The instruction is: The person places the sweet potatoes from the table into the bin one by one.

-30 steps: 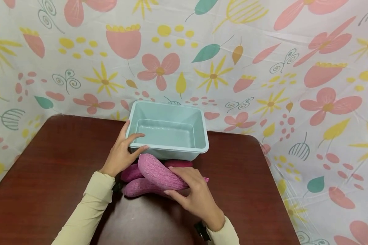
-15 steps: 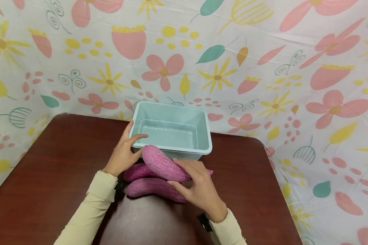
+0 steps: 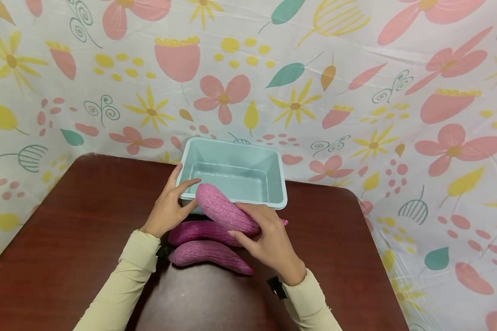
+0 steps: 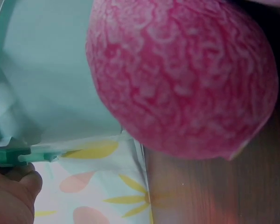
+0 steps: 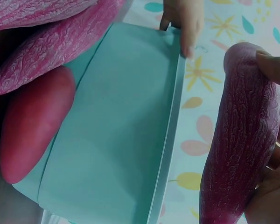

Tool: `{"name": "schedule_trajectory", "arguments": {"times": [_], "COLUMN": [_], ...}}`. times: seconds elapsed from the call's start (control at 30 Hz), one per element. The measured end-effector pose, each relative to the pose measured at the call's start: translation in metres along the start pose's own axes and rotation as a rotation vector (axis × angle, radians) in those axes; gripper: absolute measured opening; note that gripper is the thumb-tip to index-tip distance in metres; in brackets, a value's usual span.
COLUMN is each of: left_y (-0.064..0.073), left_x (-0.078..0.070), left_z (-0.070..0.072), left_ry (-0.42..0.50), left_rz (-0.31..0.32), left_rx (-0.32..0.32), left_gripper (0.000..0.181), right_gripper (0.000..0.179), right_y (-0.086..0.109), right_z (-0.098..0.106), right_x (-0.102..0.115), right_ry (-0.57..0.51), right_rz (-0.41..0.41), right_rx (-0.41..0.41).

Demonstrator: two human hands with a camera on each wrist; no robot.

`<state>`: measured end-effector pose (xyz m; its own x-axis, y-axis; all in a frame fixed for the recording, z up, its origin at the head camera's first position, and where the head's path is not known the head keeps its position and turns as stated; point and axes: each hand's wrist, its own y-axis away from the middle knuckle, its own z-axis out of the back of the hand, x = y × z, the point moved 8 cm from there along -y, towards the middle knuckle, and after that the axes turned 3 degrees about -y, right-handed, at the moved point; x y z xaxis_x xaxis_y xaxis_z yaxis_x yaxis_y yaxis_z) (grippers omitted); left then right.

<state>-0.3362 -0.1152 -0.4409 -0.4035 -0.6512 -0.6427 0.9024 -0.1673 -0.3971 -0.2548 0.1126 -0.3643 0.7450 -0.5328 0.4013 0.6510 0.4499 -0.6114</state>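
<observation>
My right hand (image 3: 271, 241) grips a wrinkled pink-purple sweet potato (image 3: 225, 209) by its narrower right end. Its thick rounded end overlaps the front rim of the pale blue-green plastic basin (image 3: 248, 203) in the head view. The left hand (image 3: 165, 209) holds the basin's left front corner, with fingers at the rim. Nearer the body, two more pink-purple sweet potatoes, a darker one (image 3: 194, 232) and a lighter one (image 3: 207, 255), lie side by side. The right wrist view shows a smooth red root (image 5: 37, 123) against the basin's front; the held one hides it from the head camera.
A dark reddish-brown table (image 3: 107, 197) bears everything. Behind it hangs a flower-printed cloth (image 3: 248, 55), close to the basin's back. A rounded dark brown surface (image 3: 199, 299) lies at the near edge, between the forearms.
My right hand has raised the held sweet potato and carried it forward toward the basin, uncovering more of the two lying below. The left hand has stayed at the basin's corner.
</observation>
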Motion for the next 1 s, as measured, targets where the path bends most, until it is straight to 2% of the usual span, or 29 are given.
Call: {"name": "schedule_trajectory", "arguments": {"times": [0.73, 1.0], "left_y": [0.000, -0.001], "left_x": [0.004, 0.002], "left_z": [-0.002, -0.001], "left_ry": [0.027, 0.055], "left_rz": [0.029, 0.011], "left_rx": [-0.010, -0.038], "left_gripper": [0.052, 0.048], "right_gripper": [0.059, 0.056], "right_y": [-0.020, -0.029], "right_z": [-0.003, -0.006], "right_x": [-0.012, -0.021], "right_ry": [0.000, -0.023], "right_rz": [0.000, -0.010], "right_rx": [0.015, 0.034]}}
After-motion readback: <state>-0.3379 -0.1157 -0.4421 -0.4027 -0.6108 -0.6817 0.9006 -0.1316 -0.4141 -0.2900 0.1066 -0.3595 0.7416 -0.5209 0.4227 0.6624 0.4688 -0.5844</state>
